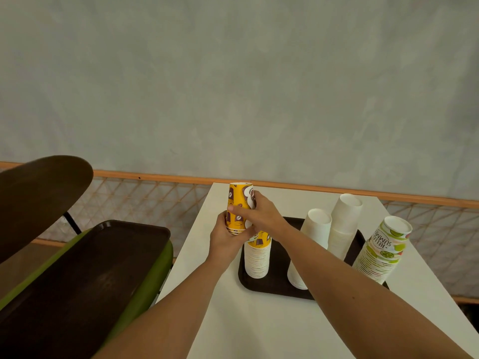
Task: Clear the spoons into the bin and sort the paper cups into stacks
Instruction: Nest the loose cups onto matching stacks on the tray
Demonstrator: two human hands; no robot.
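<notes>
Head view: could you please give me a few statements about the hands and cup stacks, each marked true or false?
1. The left hand and the right hand both grip the yellow coffee-print cups. True.
2. The Hello Summer stack stands at the left end of the brown tray. False: it stands at the right end.
3. The taller white stack stands on the brown tray. True.
4. The brown tray rests on a green table. False: it rests on a white table.
</notes>
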